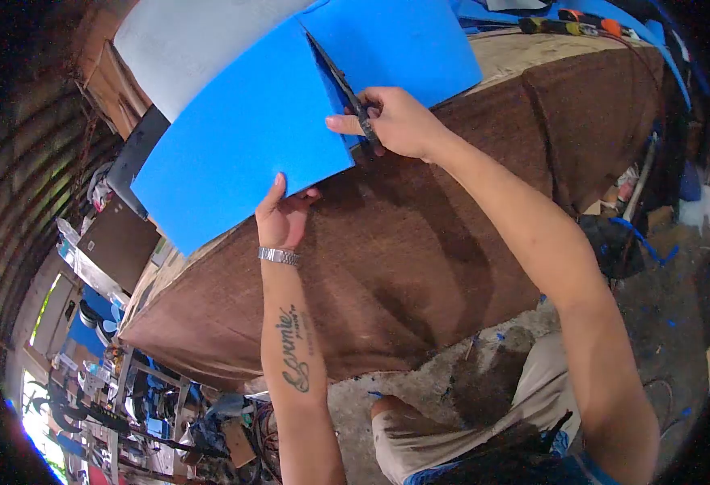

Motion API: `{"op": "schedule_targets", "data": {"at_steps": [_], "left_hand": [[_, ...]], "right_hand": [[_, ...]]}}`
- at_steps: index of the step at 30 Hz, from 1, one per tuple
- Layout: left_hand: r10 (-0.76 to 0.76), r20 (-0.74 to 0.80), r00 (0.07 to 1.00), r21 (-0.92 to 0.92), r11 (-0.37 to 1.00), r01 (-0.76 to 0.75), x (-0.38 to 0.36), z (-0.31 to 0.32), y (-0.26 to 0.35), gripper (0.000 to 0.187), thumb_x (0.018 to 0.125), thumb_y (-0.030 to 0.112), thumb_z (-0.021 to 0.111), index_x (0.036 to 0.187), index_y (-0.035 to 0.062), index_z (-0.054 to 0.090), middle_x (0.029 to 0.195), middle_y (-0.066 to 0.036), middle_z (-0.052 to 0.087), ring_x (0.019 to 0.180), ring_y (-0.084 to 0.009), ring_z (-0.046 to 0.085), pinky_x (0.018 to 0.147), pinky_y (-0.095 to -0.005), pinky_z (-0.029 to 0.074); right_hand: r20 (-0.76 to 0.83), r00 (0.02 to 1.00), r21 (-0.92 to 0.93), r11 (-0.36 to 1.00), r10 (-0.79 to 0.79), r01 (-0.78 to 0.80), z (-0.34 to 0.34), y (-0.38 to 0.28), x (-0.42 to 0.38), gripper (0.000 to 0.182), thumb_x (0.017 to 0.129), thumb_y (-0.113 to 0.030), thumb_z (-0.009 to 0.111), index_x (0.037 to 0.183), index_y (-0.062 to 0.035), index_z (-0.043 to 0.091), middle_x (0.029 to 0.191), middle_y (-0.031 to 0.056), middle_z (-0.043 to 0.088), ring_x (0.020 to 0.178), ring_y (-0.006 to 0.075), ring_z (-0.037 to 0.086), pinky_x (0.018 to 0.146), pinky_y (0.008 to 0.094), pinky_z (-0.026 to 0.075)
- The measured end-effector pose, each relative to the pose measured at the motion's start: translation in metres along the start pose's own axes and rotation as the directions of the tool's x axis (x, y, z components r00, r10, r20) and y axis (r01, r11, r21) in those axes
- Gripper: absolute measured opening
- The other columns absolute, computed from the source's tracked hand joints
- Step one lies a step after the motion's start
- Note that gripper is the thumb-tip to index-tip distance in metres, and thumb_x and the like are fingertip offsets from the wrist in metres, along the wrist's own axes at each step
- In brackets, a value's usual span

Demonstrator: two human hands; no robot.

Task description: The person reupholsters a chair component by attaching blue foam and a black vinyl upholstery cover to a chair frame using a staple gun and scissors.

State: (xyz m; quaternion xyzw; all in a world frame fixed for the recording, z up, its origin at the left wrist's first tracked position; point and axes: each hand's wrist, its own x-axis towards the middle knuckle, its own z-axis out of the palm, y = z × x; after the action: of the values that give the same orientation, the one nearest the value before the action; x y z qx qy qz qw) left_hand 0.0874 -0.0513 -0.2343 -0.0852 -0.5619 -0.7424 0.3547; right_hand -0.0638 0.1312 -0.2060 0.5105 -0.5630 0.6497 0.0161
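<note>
Brown cloth (355,299) drapes below tabletop (525,52); blue sheet (242,145) overhangs its edge into open air. Your left hand (285,218) pinches sheet's near edge, grip closed; your right hand (399,125) closes grip around scissors (340,79), blades along cut.

- At twelve o'clock in my view, the scissors (344,87) sit in a slit in the front sheet (234,145).
- I have that sheet from ten to twelve o'clock, over the worktable (509,58).
- Behind it, toward eleven, lies a second sheet (185,48).
- Hand tools (551,27) lie on the worktable between one and two.
- The cloth (347,275) hangs down the worktable's near side, below the front sheet.
- At three, a loose strip (646,241) lies beyond the cloth.
- Toward eight I see cluttered shelving (128,380).
</note>
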Motion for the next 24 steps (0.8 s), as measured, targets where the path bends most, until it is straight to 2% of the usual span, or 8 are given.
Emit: {"op": "schedule_targets", "data": {"at_steps": [5, 8, 11, 12, 15, 17, 21, 24], "left_hand": [[0.011, 0.008, 1.000, 0.019, 1.000, -0.011, -0.002, 0.005, 0.001, 0.032, 0.084, 0.022, 0.055, 0.108, 0.0016, 0.048, 0.102, -0.011, 0.056, 0.086, -0.0263, 0.054, 0.065, -0.0361, 0.045], [0.011, 0.030, 0.999, 0.038, 0.999, -0.013, -0.003, 0.005, 0.001, 0.034, 0.083, 0.022, 0.055, 0.108, 0.0014, 0.048, 0.103, -0.012, 0.055, 0.087, -0.0264, 0.053, 0.065, -0.0358, 0.044], [0.014, 0.083, 0.996, 0.014, 1.000, -0.015, -0.004, 0.003, 0.002, 0.035, 0.082, 0.021, 0.055, 0.110, 0.0012, 0.046, 0.104, -0.012, 0.055, 0.087, -0.0263, 0.053, 0.064, -0.0358, 0.044], [0.015, 0.103, 0.995, -0.002, 1.000, -0.015, -0.004, 0.003, 0.002, 0.036, 0.082, 0.020, 0.055, 0.111, 0.0012, 0.045, 0.105, -0.012, 0.055, 0.087, -0.0263, 0.053, 0.064, -0.0358, 0.044], [-0.009, 0.099, 0.995, -0.055, 0.998, 0.014, -0.003, -0.004, 0.002, 0.045, 0.079, 0.018, 0.058, 0.117, 0.0002, 0.042, 0.101, -0.013, 0.056, 0.085, -0.0282, 0.056, 0.074, -0.0459, 0.045], [-0.007, 0.017, 1.000, -0.088, 0.996, 0.009, -0.002, -0.019, -0.001, 0.045, 0.079, 0.017, 0.057, 0.117, 0.0001, 0.041, 0.105, -0.013, 0.055, 0.091, -0.0281, 0.054, 0.079, -0.0464, 0.043], [0.033, -0.048, 0.998, -0.054, 0.998, -0.035, -0.007, -0.010, -0.002, 0.046, 0.080, 0.017, 0.057, 0.119, 0.0005, 0.040, 0.113, -0.011, 0.051, 0.103, -0.0265, 0.049, 0.090, -0.0452, 0.039], [0.168, -0.247, 0.954, 0.055, 0.986, -0.160, -0.030, -0.015, -0.011, 0.047, 0.081, 0.018, 0.057, 0.120, 0.0004, 0.039, 0.117, -0.010, 0.049, 0.108, -0.0256, 0.047, 0.094, -0.0440, 0.036]], "right_hand": [[-0.045, 0.999, -0.115, 0.993, -0.020, 0.015, 0.000, 0.004, 0.004, 0.057, 0.064, -0.056, 0.069, 0.073, -0.0005, 0.059, 0.054, 0.0077, 0.057, 0.049, 0.0170, 0.056, 0.049, 0.0296, 0.045], [0.029, 0.998, -0.017, 0.998, 0.053, -0.053, -0.003, -0.005, -0.001, 0.051, 0.067, -0.044, 0.072, 0.086, 0.0017, 0.058, 0.055, 0.0003, 0.047, 0.043, 0.0090, 0.045, 0.040, 0.0229, 0.036], [-0.026, 0.999, -0.076, 0.997, -0.030, 0.028, -0.003, 0.002, 0.005, 0.053, 0.064, -0.052, 0.071, 0.068, -0.0012, 0.057, 0.053, 0.0083, 0.055, 0.046, 0.0153, 0.054, 0.047, 0.0285, 0.043], [-0.013, 1.000, -0.024, 1.000, -0.011, 0.011, -0.003, -0.001, 0.005, 0.052, 0.063, -0.051, 0.071, 0.068, -0.0011, 0.057, 0.054, 0.0080, 0.055, 0.045, 0.0148, 0.054, 0.047, 0.0284, 0.043], [0.004, 1.000, 0.060, 0.998, 0.020, -0.020, -0.002, -0.010, 0.008, 0.051, 0.064, -0.050, 0.072, 0.069, -0.0008, 0.058, 0.055, 0.0068, 0.055, 0.043, 0.0136, 0.052, 0.045, 0.0282, 0.042], [-0.018, 1.000, 0.026, 1.000, 0.000, 0.001, -0.004, -0.014, 0.013, 0.050, 0.065, -0.049, 0.072, 0.069, -0.0003, 0.058, 0.055, 0.0058, 0.054, 0.043, 0.0132, 0.052, 0.044, 0.0280, 0.042], [0.124, 0.991, 0.116, 0.991, 0.048, -0.063, -0.007, -0.036, 0.003, 0.047, 0.070, -0.036, 0.072, 0.089, 0.0031, 0.055, 0.057, 0.0009, 0.049, 0.044, 0.0086, 0.045, 0.042, 0.0217, 0.036], [0.036, 0.999, 0.204, 0.979, 0.007, -0.014, -0.011, -0.024, -0.030, 0.045, 0.071, -0.032, 0.073, 0.092, 0.0025, 0.054, 0.058, 0.0017, 0.050, 0.045, 0.0082, 0.045, 0.043, 0.0219, 0.036]]}}
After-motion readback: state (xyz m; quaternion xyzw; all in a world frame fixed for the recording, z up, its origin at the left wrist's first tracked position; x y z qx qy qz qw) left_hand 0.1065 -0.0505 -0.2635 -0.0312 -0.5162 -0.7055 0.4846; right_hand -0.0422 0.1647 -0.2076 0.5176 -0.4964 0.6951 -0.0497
